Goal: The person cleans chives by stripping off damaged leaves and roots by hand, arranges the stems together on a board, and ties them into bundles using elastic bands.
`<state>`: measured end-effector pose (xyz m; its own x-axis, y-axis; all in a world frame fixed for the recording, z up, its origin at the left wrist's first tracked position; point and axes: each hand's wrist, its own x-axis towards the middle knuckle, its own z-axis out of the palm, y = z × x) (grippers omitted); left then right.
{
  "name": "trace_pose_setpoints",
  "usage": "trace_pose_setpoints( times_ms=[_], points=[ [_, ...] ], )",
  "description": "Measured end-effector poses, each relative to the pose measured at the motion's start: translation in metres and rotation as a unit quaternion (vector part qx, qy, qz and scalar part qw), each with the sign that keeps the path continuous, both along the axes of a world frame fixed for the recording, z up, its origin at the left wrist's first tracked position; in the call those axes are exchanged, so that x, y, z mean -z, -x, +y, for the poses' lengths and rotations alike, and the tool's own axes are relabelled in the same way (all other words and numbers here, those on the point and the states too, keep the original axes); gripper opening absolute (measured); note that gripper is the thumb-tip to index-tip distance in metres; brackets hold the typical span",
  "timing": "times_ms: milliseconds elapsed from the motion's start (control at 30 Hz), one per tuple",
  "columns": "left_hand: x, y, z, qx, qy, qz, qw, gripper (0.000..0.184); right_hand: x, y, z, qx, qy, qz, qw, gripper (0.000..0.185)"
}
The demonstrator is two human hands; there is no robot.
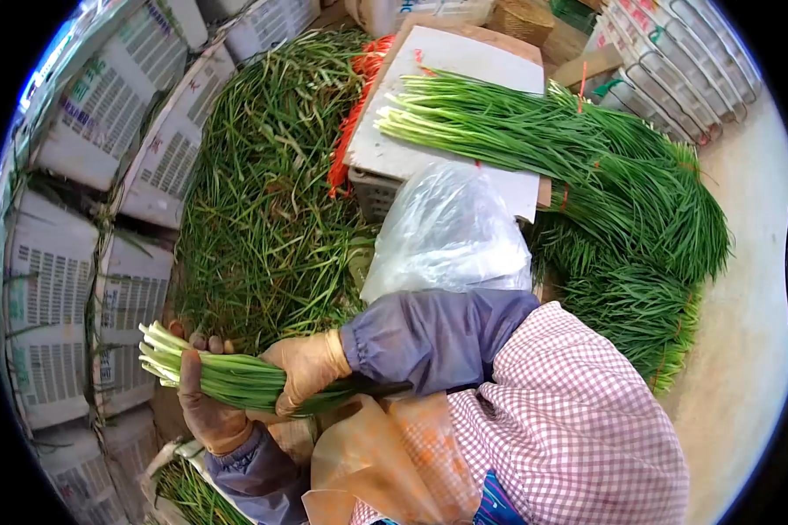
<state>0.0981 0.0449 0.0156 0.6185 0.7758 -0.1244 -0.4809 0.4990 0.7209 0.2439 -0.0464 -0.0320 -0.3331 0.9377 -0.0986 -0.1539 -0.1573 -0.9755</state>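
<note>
My left hand (208, 401), in a thin dirty glove, is wrapped round a bunch of garlic chives (245, 379) near its pale cut ends, which point left. Further along the green leaves, my right hand (305, 367) grips the same bunch, thumb and fingers closed round it. That hand wears a tan glove below a purple sleeve. The bunch lies roughly level in front of my orange-stained apron (394, 459). Its leaf ends are partly hidden by my right hand and sleeve. Behind the hands spreads a large heap of loose chive leaves (267, 192).
A white board (499, 57) on a crate (376, 194) bears tied chive bundles (534, 140); more bundles (626, 306) are stacked below. Red ties (346, 157) hang at the board's edge. A clear plastic bag (451, 232) is beside it. White crates (52, 289) line the left.
</note>
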Motion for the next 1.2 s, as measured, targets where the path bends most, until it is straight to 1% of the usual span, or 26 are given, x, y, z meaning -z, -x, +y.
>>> trace_pose_setpoints(
  times_ms=[67, 100, 133, 200, 233, 267, 333, 367, 400, 467, 500, 567, 600, 633, 667, 700, 733, 767, 833, 867, 900, 933, 967, 1067, 1133, 1200],
  points=[
    [-0.011, -0.015, 0.000, 0.007, -0.001, -0.001, 1.000, 0.047, -0.019, -0.038, -0.005, 0.024, -0.101, -0.076, 0.992, 0.098],
    [-0.018, -0.022, -0.002, 0.003, 0.005, -0.001, 1.000, 0.041, -0.035, -0.052, -0.008, 0.034, -0.076, -0.079, 0.993, 0.121],
    [-0.028, -0.031, -0.006, 0.003, 0.001, -0.001, 1.000, 0.041, -0.035, -0.050, -0.010, 0.034, -0.079, -0.078, 0.993, 0.121],
    [-0.045, -0.059, -0.016, -0.014, 0.068, 0.034, 0.997, 0.014, -0.034, -0.030, -0.019, 0.242, -0.263, -0.280, 0.891, 0.129],
    [-0.049, -0.070, -0.018, -0.021, 0.057, 0.040, 0.997, 0.012, -0.028, -0.027, -0.019, 0.311, -0.286, -0.282, 0.861, 0.125],
    [-0.050, -0.084, -0.020, -0.021, 0.052, 0.036, 0.998, 0.012, -0.020, -0.026, -0.017, 0.311, -0.291, -0.284, 0.859, 0.125],
    [-0.051, -0.113, -0.030, -0.027, 0.010, 0.089, 0.996, 0.021, -0.013, -0.033, -0.016, 0.362, -0.230, -0.076, 0.900, 0.116],
    [-0.053, -0.125, -0.033, -0.036, -0.008, 0.104, 0.994, 0.022, -0.008, -0.038, -0.023, 0.396, -0.243, -0.081, 0.881, 0.095],
    [-0.056, -0.136, -0.035, -0.044, -0.026, 0.120, 0.991, 0.023, -0.017, -0.051, -0.031, 0.396, -0.247, -0.082, 0.881, 0.095],
    [-0.051, -0.154, -0.015, 0.052, 0.010, 0.026, 0.998, 0.023, -0.050, -0.087, -0.056, 0.288, -0.058, -0.057, 0.954, 0.076],
    [-0.049, -0.164, -0.003, 0.059, 0.016, 0.035, 0.998, 0.020, -0.074, -0.106, -0.071, 0.254, 0.043, 0.016, 0.966, 0.064],
    [-0.055, -0.194, 0.010, 0.089, 0.017, 0.003, 0.996, 0.017, -0.075, -0.138, -0.087, 0.265, -0.024, 0.060, 0.962, 0.068],
    [-0.057, -0.206, 0.017, 0.123, 0.017, -0.030, 0.992, 0.014, -0.083, -0.158, -0.099, 0.250, 0.019, 0.131, 0.959, 0.072],
    [-0.052, -0.207, 0.039, 0.068, 0.019, -0.062, 0.996, 0.012, -0.116, -0.186, -0.119, 0.198, 0.135, 0.088, 0.967, 0.076],
    [-0.042, -0.203, 0.075, 0.011, 0.019, -0.096, 0.995, 0.010, -0.130, -0.207, -0.139, 0.240, 0.102, 0.050, 0.964, 0.079],
    [-0.035, -0.206, 0.118, -0.080, 0.123, -0.127, 0.981, 0.011, -0.145, -0.227, -0.159, 0.281, 0.072, 0.008, 0.957, 0.082],
    [-0.024, -0.207, 0.126, -0.066, 0.043, -0.084, 0.993, 0.014, -0.161, -0.252, -0.178, 0.329, 0.079, -0.091, 0.937, 0.082],
    [0.001, -0.215, 0.128, -0.048, 0.134, -0.099, 0.985, 0.016, -0.177, -0.277, -0.196, 0.371, 0.098, -0.188, 0.904, 0.083],
    [0.016, -0.234, 0.111, 0.058, 0.100, 0.033, 0.993, 0.021, -0.197, -0.314, -0.210, 0.442, 0.039, -0.347, 0.826, 0.077],
    [0.009, -0.251, 0.080, 0.142, -0.026, 0.178, 0.973, 0.026, -0.191, -0.333, -0.210, 0.431, 0.002, -0.393, 0.813, 0.076],
    [0.008, -0.266, 0.053, 0.177, -0.064, 0.241, 0.952, 0.028, -0.184, -0.352, -0.211, 0.422, -0.035, -0.437, 0.793, 0.075],
    [0.008, -0.278, 0.029, 0.210, -0.103, 0.300, 0.925, 0.030, -0.176, -0.362, -0.207, 0.437, -0.061, -0.552, 0.707, 0.073],
    [0.016, -0.290, 0.016, 0.275, -0.112, 0.324, 0.898, 0.032, -0.166, -0.369, -0.204, 0.443, -0.086, -0.655, 0.607, 0.072],
    [0.043, -0.323, -0.019, 0.402, -0.085, 0.362, 0.837, 0.039, -0.118, -0.369, -0.183, 0.353, -0.080, -0.769, 0.527, 0.080],
    [0.059, -0.343, -0.032, 0.452, -0.025, 0.333, 0.827, 0.038, -0.071, -0.367, -0.159, 0.326, -0.049, -0.763, 0.557, 0.083],
    [0.059, -0.359, -0.044, 0.415, -0.032, 0.365, 0.833, 0.031, -0.037, -0.357, -0.136, 0.270, 0.108, -0.733, 0.615, 0.090]
  ],
)
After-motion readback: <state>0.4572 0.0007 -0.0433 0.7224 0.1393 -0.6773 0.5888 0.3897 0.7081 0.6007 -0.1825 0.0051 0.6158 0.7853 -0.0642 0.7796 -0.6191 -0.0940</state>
